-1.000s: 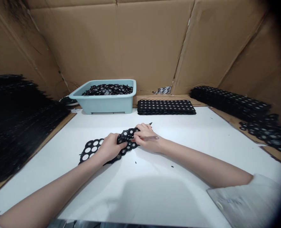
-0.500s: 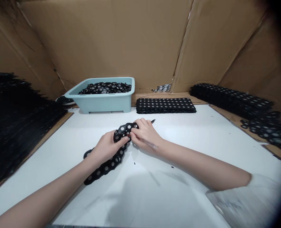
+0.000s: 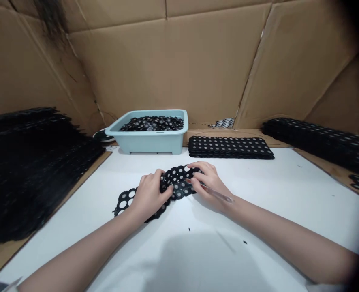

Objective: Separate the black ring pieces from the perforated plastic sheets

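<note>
A black openwork strip (image 3: 177, 190) with rows of round holes and pale discs lies slantwise on the white table. My left hand (image 3: 150, 192) grips its middle, thumb on the near side and fingers over the far edge. On the strip's right end rests my right hand (image 3: 211, 184), its fingers closed round a slim, clear-handled tool (image 3: 220, 195) like a pen. The tool's reddish front end points at the discs between my hands. Its very tip is too small to make out. Part of the strip is hidden under both hands.
A light blue basin (image 3: 150, 143) full of loose black ringed pieces stands at the back. Right of it lies a stack of black dotted strips (image 3: 231, 148). Tall black piles (image 3: 30, 174) rise at left; another long stack (image 3: 316, 136) sits at right. Cardboard walls (image 3: 167, 69) enclose the table.
The strip, bunched and folded before, is now spread flatter between my hands. My right hand has moved along to its right end. The whole view has shifted, so everything appears further right and lower.
</note>
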`<state>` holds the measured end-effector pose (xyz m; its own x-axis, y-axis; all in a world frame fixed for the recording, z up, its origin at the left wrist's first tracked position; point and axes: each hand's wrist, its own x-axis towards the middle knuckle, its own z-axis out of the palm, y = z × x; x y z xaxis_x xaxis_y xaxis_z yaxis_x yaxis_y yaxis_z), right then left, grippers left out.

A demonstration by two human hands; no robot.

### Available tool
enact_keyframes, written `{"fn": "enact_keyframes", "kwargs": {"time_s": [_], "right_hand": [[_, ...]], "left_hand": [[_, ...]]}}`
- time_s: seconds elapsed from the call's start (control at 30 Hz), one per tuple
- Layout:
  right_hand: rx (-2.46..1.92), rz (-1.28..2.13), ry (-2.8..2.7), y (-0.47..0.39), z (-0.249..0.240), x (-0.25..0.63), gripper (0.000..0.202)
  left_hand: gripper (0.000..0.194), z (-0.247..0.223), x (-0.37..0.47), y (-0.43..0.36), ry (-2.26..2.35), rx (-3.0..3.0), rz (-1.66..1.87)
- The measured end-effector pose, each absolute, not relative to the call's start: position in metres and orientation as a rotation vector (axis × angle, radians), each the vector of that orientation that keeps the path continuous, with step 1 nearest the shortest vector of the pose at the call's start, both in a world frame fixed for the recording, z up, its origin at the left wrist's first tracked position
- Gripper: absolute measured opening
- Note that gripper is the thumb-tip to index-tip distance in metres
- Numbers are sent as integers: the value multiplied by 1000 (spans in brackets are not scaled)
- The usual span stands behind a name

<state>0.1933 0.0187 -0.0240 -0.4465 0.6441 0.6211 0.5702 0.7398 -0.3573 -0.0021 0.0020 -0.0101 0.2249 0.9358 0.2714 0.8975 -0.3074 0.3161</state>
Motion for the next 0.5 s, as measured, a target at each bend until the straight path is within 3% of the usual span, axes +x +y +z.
{"fn": "enact_keyframes", "kwargs": {"time_s": [0.2, 0.33, 0.5], "right_hand": [[-1018, -74, -2209, 25, -33, 195, 19], [-1113, -261, -2231, 32, -36, 198, 23], [-1189, -344, -2173, 34, -39, 203, 22]], "left_hand": [[44, -18, -8, 8, 1849, 2563, 862], [36, -2, -1, -13, 1617, 2615, 1013], [31, -5, 27, -99, 976, 2284, 415]]}}
